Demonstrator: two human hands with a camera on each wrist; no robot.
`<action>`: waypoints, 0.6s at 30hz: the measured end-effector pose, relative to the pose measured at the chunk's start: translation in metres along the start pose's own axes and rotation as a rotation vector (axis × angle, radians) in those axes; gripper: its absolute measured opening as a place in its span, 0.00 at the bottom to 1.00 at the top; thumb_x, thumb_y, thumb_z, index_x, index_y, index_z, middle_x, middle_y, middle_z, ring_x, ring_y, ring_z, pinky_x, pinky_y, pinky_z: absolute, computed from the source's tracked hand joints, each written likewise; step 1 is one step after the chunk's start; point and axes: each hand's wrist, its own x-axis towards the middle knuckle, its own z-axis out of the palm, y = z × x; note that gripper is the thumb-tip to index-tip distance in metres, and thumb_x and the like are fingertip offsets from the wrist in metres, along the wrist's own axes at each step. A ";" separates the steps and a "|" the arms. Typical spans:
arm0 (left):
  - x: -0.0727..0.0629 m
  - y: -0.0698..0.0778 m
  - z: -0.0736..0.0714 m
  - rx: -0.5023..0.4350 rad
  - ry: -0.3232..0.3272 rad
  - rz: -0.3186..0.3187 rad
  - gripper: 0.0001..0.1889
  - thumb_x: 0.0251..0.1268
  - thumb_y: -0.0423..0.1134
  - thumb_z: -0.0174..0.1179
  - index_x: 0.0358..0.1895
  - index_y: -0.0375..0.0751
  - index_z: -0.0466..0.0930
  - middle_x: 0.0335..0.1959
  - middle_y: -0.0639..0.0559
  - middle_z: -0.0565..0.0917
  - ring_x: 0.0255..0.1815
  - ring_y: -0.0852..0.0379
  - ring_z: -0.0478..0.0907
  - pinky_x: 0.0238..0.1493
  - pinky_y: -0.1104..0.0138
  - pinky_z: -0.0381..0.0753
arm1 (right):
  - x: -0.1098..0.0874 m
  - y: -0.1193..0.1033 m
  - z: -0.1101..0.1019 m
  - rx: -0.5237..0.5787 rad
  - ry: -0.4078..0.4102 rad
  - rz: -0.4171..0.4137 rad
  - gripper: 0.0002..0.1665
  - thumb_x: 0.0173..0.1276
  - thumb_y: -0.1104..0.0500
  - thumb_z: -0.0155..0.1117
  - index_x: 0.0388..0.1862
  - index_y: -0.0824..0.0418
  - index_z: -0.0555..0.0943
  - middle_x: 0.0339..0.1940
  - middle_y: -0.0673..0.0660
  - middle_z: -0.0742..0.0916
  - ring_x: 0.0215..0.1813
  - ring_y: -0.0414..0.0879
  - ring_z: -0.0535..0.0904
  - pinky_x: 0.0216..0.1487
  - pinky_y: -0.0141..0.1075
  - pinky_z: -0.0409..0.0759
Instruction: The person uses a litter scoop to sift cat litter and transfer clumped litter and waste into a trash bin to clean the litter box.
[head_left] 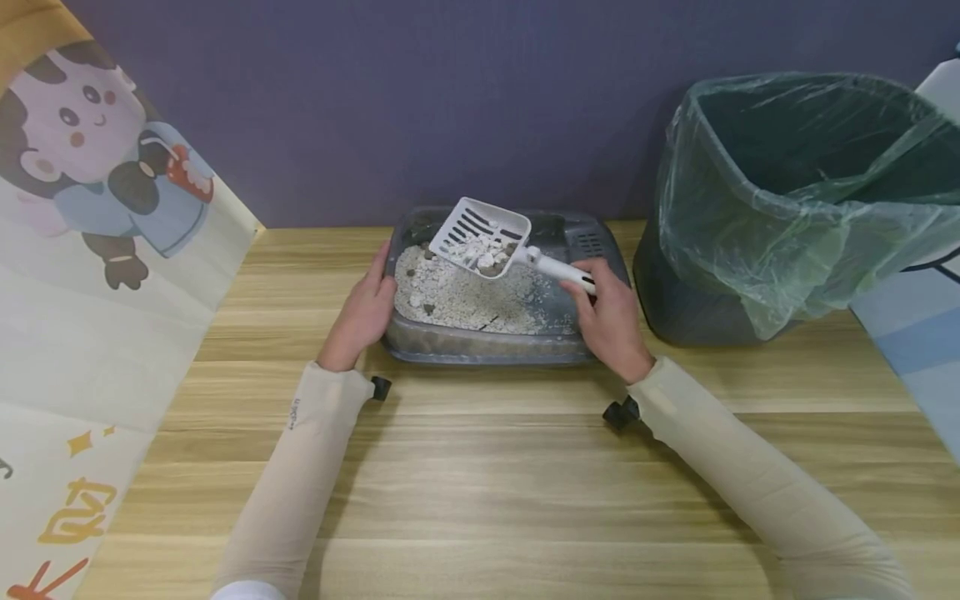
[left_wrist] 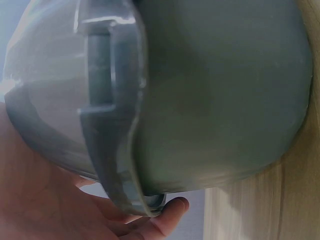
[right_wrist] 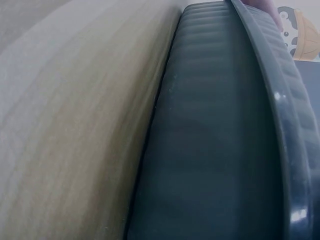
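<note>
A white slotted litter scoop [head_left: 480, 237] is held up over a grey litter box [head_left: 480, 346], loaded with white litter and some brownish clumps. My right hand [head_left: 611, 321] grips its handle near the box's right side. In the head view my left hand [head_left: 363, 312] holds the box's left side. The left wrist view shows that hand [left_wrist: 55, 205] with fingertips curled under the rim [left_wrist: 120, 165]. Pale litter [head_left: 465, 300] with a few dark clumps covers much of the box's floor, thinner at the right. The right wrist view has the box's outer wall [right_wrist: 215, 125], without the scoop.
Right of the box stands a dark bin [head_left: 675, 292] lined with a translucent green bag [head_left: 787, 258], its rim well above the box. The box sits on a wooden table [head_left: 480, 483] against a dark wall [head_left: 450, 108]. A panel with cartoon prints [head_left: 97, 333] borders the left.
</note>
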 end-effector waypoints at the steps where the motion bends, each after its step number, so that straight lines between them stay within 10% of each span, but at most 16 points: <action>1: 0.000 0.000 0.000 0.001 0.002 0.003 0.30 0.73 0.47 0.30 0.76 0.61 0.35 0.75 0.48 0.48 0.72 0.42 0.50 0.69 0.50 0.50 | 0.000 0.000 0.000 -0.001 -0.008 0.008 0.18 0.70 0.52 0.56 0.50 0.65 0.75 0.23 0.54 0.75 0.17 0.43 0.63 0.18 0.37 0.62; 9: 0.000 -0.002 0.001 -0.003 0.002 0.006 0.30 0.73 0.46 0.30 0.76 0.62 0.34 0.75 0.44 0.50 0.70 0.41 0.54 0.68 0.48 0.52 | -0.002 0.001 -0.001 0.021 -0.050 -0.006 0.12 0.71 0.52 0.56 0.38 0.60 0.77 0.15 0.49 0.70 0.12 0.42 0.60 0.16 0.36 0.60; 18: -0.002 0.002 0.000 -0.006 0.000 -0.005 0.30 0.73 0.47 0.30 0.76 0.63 0.34 0.74 0.43 0.51 0.70 0.39 0.54 0.67 0.47 0.54 | 0.001 0.003 0.000 0.057 -0.045 -0.057 0.15 0.71 0.57 0.56 0.50 0.66 0.73 0.30 0.55 0.74 0.22 0.43 0.63 0.23 0.37 0.63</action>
